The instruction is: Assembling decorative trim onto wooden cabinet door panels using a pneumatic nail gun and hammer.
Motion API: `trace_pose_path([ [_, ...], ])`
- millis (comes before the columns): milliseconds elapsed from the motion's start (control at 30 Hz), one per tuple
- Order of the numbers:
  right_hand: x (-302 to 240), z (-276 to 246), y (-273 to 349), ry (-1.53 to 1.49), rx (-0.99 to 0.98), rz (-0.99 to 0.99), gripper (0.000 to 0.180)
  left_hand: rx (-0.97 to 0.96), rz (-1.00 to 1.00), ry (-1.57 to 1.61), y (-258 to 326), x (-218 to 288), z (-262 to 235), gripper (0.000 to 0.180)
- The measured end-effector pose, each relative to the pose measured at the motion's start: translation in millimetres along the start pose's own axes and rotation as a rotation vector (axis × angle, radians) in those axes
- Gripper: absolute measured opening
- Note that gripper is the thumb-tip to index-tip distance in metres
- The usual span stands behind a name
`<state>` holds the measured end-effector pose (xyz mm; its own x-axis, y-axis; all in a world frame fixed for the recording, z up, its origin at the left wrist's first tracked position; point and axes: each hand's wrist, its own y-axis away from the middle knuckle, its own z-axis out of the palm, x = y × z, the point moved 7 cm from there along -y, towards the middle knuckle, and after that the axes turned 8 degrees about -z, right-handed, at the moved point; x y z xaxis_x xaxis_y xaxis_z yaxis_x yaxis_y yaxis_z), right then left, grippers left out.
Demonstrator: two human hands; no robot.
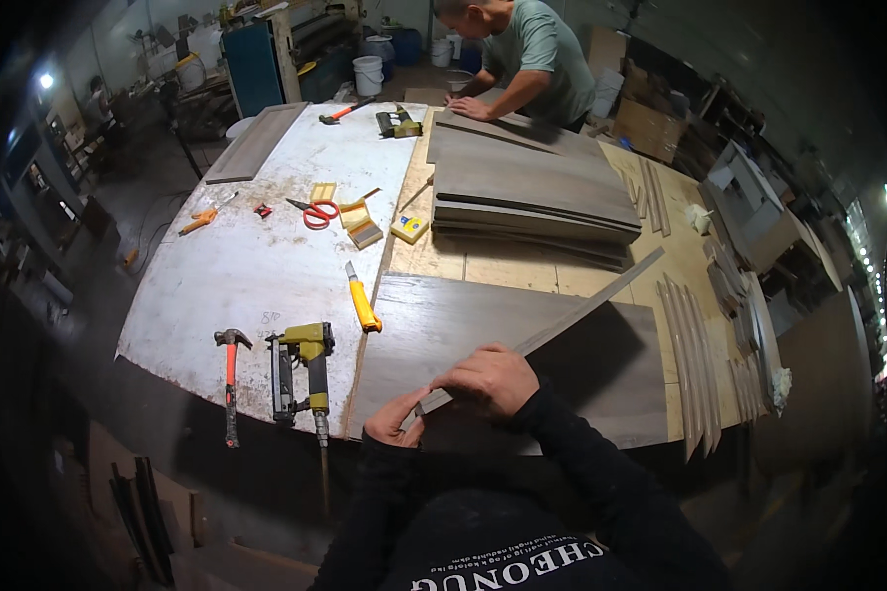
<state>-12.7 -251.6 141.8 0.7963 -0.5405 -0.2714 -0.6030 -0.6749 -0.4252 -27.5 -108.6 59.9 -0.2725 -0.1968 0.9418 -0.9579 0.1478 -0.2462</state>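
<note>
My left hand [396,419] pinched the near end of a long thin grey strip [572,310], my right hand [490,379] clamped over it, strip slanting across the dark panel [443,325] on the bench [493,266], yellow utility knife [362,298] nearby.

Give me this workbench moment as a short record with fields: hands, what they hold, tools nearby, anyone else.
left hand: pinches the near end of a thin grey strip
right hand: grips the same strip from above
under the strip: grey panel lying flat
tools to the left: yellow nail gun, hammer, yellow utility knife, red scissors
other person: leaning over stacked grey boards at the far end
</note>
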Motion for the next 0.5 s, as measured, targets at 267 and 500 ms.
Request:
trace_pose_path([
  [267, 21, 4, -4, 0.248, 0.067, 0.037, 0.020, 0.334, 0.183, -0.259, 14, 4, 17, 0.069],
  [500, 20, 6, -7, 0.338, -0.034, 0.046, 0.009, 0.333, 0.160, -0.270, 20, -2, 22, 0.071],
])
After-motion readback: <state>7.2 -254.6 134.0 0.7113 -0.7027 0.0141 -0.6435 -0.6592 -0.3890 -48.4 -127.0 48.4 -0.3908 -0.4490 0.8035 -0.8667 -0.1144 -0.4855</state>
